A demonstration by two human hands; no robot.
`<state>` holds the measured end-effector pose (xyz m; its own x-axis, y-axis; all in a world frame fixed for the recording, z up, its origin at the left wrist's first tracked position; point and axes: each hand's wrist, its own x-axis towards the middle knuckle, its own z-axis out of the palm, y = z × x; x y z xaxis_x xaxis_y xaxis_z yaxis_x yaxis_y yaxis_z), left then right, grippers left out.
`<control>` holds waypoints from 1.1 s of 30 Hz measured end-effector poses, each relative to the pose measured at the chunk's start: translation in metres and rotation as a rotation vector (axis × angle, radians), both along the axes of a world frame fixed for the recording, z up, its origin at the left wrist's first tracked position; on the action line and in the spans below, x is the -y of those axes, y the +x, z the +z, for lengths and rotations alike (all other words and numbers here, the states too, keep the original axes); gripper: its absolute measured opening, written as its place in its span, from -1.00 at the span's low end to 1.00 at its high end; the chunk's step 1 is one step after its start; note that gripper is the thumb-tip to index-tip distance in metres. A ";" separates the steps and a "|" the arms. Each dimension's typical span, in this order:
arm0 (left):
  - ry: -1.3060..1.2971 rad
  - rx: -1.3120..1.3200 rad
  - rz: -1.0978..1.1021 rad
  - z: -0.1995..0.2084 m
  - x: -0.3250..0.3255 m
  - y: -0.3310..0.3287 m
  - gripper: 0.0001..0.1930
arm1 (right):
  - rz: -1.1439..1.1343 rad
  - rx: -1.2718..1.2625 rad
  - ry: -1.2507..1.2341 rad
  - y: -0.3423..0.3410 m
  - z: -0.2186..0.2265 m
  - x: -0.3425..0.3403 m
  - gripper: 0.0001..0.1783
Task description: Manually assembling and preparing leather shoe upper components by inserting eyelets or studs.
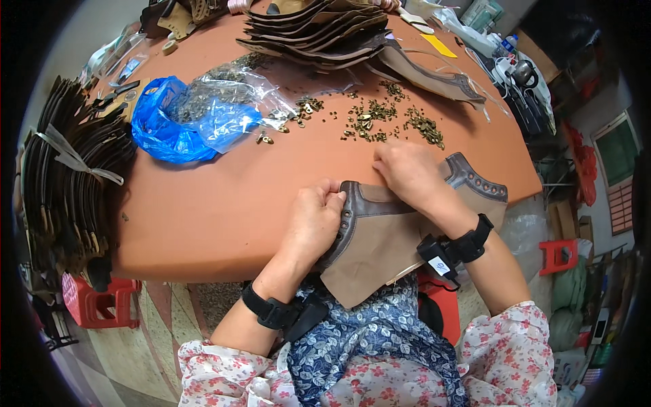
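One blue bag point(157, 125) sits left of scattered metal bits point(371, 117).

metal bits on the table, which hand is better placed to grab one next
Probably the right hand: it is close to the metal bits, while the left hand is farther off and holds the leather at its edge.

The boot upper point(369, 251) looks matt, with smooth, faintly glossy leather-like trim point(380, 207); the loose fittings point(367, 125) are brassy metal, the blue bag point(152, 127) shiny crinkled plastic, the desk point(196, 224) smooth, the red stool point(86, 305) glossy plastic.
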<state>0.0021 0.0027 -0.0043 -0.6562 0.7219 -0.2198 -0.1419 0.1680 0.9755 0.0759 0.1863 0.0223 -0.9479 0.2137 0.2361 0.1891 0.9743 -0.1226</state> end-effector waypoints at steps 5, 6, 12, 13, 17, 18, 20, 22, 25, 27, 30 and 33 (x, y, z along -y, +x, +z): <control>-0.031 -0.083 -0.008 -0.005 0.001 -0.002 -0.83 | -0.054 -0.068 -0.264 0.013 0.009 -0.007 -0.87; -0.035 -0.079 -0.009 -0.006 0.001 -0.002 -0.83 | -0.070 -0.062 -0.298 0.016 0.010 -0.007 -0.87; -0.043 -0.071 -0.011 -0.004 0.000 -0.001 -0.82 | -0.034 -0.101 -0.283 0.020 0.003 0.002 -0.88; -0.044 -0.092 -0.010 -0.003 0.000 -0.001 -0.82 | -0.044 -0.099 -0.264 0.020 0.003 0.004 -0.88; -0.026 -0.091 -0.002 -0.007 0.000 -0.002 -0.82 | -0.061 -0.098 -0.201 0.020 0.005 0.011 -0.88; -0.029 -0.089 -0.002 -0.007 0.000 -0.002 -0.82 | -0.060 -0.098 -0.188 0.020 0.004 0.011 -0.88; -0.035 -0.087 -0.003 -0.008 0.000 -0.002 -0.82 | -0.050 -0.102 -0.161 0.020 0.002 0.011 -0.88; -0.043 -0.106 -0.007 -0.006 0.000 -0.002 -0.82 | -0.053 -0.096 -0.142 0.019 0.001 0.012 -0.88; -0.033 -0.105 0.003 -0.005 0.000 -0.001 -0.82 | -0.064 -0.082 -0.118 0.017 0.003 0.013 -0.88; -0.027 -0.089 0.006 -0.005 0.000 -0.001 -0.82 | -0.060 -0.087 -0.097 0.016 0.000 0.012 -0.88; -0.027 -0.063 -0.002 -0.003 0.000 -0.001 -0.82 | -0.047 -0.100 -0.063 0.014 -0.003 0.011 -0.87; -0.021 -0.053 -0.014 -0.003 0.001 -0.001 -0.82 | -0.027 -0.126 -0.056 0.013 -0.003 0.011 -0.90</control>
<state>0.0011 0.0018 -0.0069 -0.6571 0.7266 -0.2005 -0.0875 0.1907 0.9777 0.0893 0.1750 0.0197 -0.9052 0.2551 0.3399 0.1950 0.9600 -0.2012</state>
